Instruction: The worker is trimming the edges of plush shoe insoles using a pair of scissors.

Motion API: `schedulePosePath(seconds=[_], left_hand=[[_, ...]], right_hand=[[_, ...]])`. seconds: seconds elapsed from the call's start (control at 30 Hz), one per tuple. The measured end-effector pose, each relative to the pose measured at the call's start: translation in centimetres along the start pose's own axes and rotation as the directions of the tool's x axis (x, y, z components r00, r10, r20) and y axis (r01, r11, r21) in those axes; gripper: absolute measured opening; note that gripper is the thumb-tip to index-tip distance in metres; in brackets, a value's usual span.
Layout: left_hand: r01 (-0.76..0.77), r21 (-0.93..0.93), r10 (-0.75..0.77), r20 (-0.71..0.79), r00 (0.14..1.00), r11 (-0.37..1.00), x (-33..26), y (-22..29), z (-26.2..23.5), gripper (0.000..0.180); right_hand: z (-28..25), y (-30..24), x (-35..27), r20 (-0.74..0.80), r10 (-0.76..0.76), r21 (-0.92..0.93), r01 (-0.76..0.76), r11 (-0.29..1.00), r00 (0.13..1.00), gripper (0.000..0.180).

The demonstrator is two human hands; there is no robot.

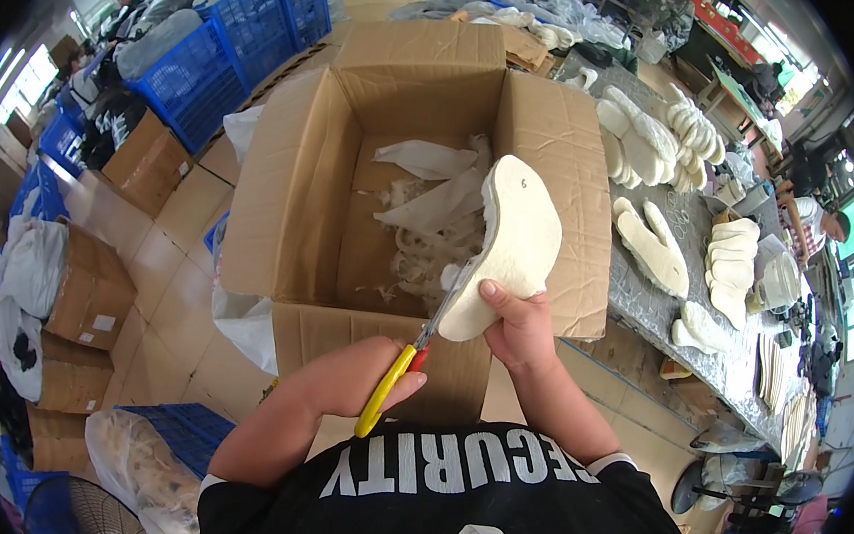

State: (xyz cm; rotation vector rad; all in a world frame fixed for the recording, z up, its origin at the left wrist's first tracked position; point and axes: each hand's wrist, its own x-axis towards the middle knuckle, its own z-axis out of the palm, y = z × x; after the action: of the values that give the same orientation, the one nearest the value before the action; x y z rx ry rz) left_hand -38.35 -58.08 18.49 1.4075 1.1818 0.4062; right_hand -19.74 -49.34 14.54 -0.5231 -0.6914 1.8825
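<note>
My right hand [521, 327] grips a cream, fleecy shoe insole [521, 224] near its lower end, thumb on its face. The insole is raised at a slant over the right front part of an open cardboard box. My left hand [384, 364] is closed round scissors [395, 383] with yellow and red handles. Their blades point up and away from me and lie along the left edge of the insole; the tips are partly lost against it. Below, inside the cardboard box [297, 197], lie fluffy white trimmings [423, 257] and pale flat scraps [425, 158].
At the right, a grey worktable [637, 274] carries paired insoles [651, 247] and several insole stacks [731, 266]. Blue crates [186, 77] stand at the far left, with closed cartons [92, 286] nearer. A fan [87, 509] is at the lower left. Another person [812, 222] sits beyond the table.
</note>
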Motion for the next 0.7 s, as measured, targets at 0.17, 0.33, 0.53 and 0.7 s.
schedulePosePath(seconds=[0.17, 0.33, 0.53, 0.7], left_hand=[[0.061, 0.351, -0.030, -0.091, 0.995, 0.934, -0.6, 2.6, 0.3, 0.023], [0.064, 0.382, 0.005, -0.178, 0.984, 0.922, -0.6, 2.7, 0.8, 0.020], [0.116, 0.415, -0.016, -0.238, 0.971, 0.902, -0.2, 1.6, 1.1, 0.017], [0.066, 0.385, 0.023, -0.221, 0.975, 0.921, -0.1, 2.7, 1.2, 0.019]], right_hand=[[-0.4, 0.1, -0.1, 0.022, 0.000, -0.022, 0.001, 1.000, 1.000, 0.042], [-0.5, 0.2, -0.2, 0.019, 0.015, -0.047, -0.014, 0.999, 1.000, 0.043], [-0.3, -0.6, -0.1, 0.070, 0.019, -0.148, -0.009, 0.989, 0.997, 0.040], [0.0, -0.3, -0.4, 0.037, 0.060, -0.103, -0.056, 0.993, 0.998, 0.040]])
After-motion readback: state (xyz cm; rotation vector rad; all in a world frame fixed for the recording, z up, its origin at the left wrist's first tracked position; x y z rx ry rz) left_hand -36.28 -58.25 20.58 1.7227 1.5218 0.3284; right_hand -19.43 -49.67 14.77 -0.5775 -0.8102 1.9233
